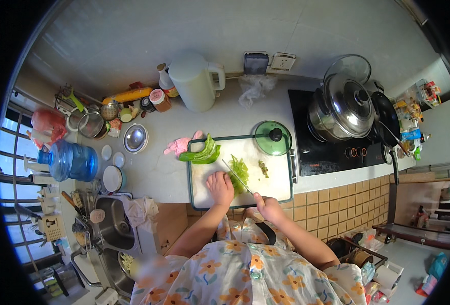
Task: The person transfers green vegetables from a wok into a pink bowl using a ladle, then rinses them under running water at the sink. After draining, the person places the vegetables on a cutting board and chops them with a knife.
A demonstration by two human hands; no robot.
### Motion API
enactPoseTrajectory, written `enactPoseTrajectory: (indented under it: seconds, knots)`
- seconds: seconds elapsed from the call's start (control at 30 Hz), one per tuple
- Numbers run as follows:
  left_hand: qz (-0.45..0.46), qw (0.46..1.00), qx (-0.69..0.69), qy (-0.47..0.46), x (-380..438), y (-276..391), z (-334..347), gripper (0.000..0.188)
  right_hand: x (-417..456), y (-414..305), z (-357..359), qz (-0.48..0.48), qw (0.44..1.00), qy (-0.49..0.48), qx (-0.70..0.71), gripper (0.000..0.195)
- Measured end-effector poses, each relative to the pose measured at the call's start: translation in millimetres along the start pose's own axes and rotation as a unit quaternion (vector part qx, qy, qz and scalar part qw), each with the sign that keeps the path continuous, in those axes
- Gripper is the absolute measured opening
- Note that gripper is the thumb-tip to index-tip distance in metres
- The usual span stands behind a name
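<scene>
A kitchen knife (235, 174), seen nearly edge-on, is gripped by its handle in my right hand (269, 207). Its blade slants over a pile of thin green strips (239, 167), which look like sliced green pepper. Just left of the blade, my left hand (221, 187) is down on the white cutting board (274, 187) with its fingers bent; whether a piece lies under them is hidden. Long uncut green peppers (204, 152) lie across the board's upper left corner. Small brownish-green scraps (263, 168) sit right of the strips. A green glass lid (265, 143) overlaps the upper right corner.
Right of the board is a black cooktop (312, 160) with a lidded steel pot (339, 114) and a black pan (387, 114). A pink cloth (181, 145) touches the board's left side. Behind stands a pale jug (193, 84). A steel sink (114, 225) lies left.
</scene>
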State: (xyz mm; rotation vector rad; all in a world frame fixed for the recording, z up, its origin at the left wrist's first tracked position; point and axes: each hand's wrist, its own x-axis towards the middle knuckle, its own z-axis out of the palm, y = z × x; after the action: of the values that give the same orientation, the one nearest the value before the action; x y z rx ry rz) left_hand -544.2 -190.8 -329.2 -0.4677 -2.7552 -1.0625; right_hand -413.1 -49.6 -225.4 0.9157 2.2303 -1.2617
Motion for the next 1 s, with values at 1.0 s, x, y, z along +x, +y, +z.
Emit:
enactPoseTrajectory:
  seconds: [1.0]
  knots:
    - [0.047, 0.993, 0.107, -0.024, -8.9, -11.0, 15.3, 0.022, 2.9, 7.5, 15.3, 0.011, 1.000, -0.012, -0.015, 0.076]
